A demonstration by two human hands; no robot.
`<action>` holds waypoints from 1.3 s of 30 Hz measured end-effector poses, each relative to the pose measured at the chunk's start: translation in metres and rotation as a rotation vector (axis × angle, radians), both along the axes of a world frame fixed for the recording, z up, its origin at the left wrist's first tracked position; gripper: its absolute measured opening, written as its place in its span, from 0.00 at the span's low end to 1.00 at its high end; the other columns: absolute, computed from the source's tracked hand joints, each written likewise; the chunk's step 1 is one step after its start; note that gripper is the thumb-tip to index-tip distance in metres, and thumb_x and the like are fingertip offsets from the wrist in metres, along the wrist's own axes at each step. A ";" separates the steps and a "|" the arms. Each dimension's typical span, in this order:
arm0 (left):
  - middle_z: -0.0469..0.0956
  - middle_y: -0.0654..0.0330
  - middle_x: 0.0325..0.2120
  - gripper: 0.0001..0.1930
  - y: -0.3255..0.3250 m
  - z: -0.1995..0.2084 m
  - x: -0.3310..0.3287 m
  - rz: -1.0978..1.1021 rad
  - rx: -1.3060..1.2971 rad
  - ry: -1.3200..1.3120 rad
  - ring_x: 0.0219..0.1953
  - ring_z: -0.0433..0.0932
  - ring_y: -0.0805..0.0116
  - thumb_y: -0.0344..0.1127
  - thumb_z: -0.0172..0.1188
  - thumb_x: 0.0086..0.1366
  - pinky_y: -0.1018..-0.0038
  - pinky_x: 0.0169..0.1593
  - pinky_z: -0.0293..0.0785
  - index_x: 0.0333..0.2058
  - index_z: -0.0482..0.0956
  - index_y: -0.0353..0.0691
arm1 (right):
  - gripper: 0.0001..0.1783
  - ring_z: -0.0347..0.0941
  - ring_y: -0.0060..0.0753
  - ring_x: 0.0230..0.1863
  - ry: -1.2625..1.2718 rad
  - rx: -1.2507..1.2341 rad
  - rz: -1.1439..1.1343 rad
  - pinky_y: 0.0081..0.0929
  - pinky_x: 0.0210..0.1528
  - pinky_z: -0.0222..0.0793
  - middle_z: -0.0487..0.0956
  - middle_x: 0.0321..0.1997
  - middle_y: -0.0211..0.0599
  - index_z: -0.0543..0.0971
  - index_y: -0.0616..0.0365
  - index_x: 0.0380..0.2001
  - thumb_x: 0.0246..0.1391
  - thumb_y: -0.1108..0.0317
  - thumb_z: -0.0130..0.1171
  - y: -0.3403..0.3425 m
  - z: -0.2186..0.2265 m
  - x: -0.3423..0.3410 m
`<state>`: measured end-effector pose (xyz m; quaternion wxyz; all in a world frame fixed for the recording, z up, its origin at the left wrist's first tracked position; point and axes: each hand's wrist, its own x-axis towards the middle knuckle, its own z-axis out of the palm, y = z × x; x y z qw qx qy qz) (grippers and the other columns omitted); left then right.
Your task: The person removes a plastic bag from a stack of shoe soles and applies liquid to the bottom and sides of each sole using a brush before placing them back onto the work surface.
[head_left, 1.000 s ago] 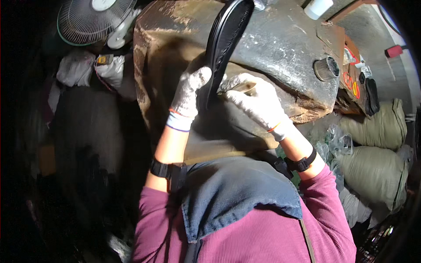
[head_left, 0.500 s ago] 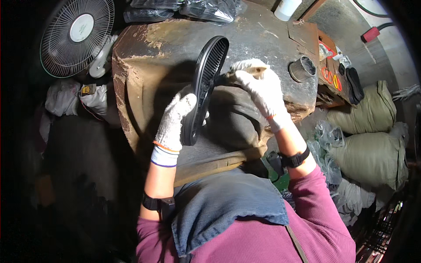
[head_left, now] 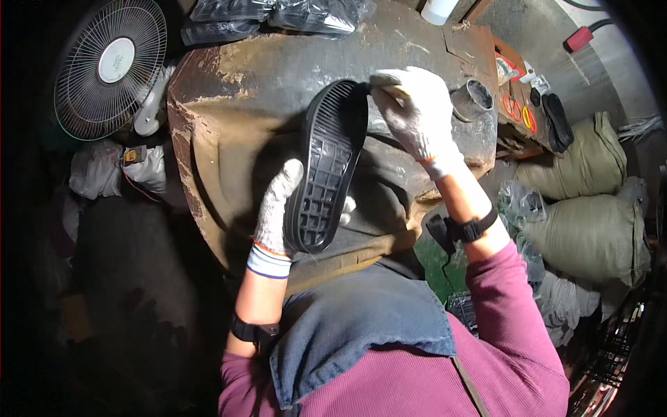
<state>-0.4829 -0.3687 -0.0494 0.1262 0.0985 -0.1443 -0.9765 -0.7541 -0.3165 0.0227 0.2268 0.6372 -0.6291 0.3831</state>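
Observation:
A black shoe sole (head_left: pixel 326 167) is held nearly upright over the cloth-covered front of the worktable, its ribbed and gridded hollow side facing me. My left hand (head_left: pixel 273 212), in a white knitted glove, grips the sole by its lower half; the thumb is on the left edge and fingertips show past the right edge. My right hand (head_left: pixel 417 111), gloved too, is closed in a pinch beside the sole's upper right edge. Something small and dark shows at its fingertips, against the sole's rim, too hidden to name.
Beyond the sole lies the worn worktable (head_left: pixel 278 76), with plastic-wrapped packs (head_left: pixel 278 17), a white bottle (head_left: pixel 439 10) and a dark metal can (head_left: pixel 473 100). Scissors (head_left: pixel 512 108) lie on a side shelf at right. A fan (head_left: pixel 114 62) stands left; stuffed sacks (head_left: pixel 590 236) sit right.
The sole has turned from edge-on so its hollow side faces me, and has come slightly lower. My right hand has moved up and come to the sole's upper edge.

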 end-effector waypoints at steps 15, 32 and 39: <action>0.72 0.35 0.65 0.43 0.004 -0.018 -0.002 0.015 0.263 0.299 0.57 0.78 0.23 0.67 0.40 0.78 0.33 0.60 0.76 0.72 0.63 0.30 | 0.11 0.82 0.47 0.42 -0.285 0.098 0.114 0.42 0.49 0.78 0.87 0.39 0.37 0.89 0.47 0.42 0.55 0.63 0.68 -0.010 -0.040 0.055; 0.66 0.47 0.72 0.41 0.008 -0.026 -0.005 0.229 1.190 0.574 0.72 0.65 0.43 0.67 0.43 0.76 0.47 0.76 0.57 0.76 0.60 0.45 | 0.11 0.83 0.42 0.50 -0.472 0.224 0.430 0.41 0.67 0.70 0.88 0.43 0.32 0.88 0.49 0.40 0.52 0.68 0.71 0.014 -0.028 0.099; 0.68 0.38 0.69 0.47 -0.018 -0.041 0.015 0.399 0.126 0.308 0.59 0.79 0.39 0.70 0.45 0.74 0.46 0.58 0.79 0.73 0.60 0.30 | 0.10 0.81 0.45 0.55 -0.390 0.339 0.631 0.44 0.67 0.71 0.87 0.50 0.32 0.88 0.49 0.41 0.54 0.65 0.71 0.050 -0.017 0.128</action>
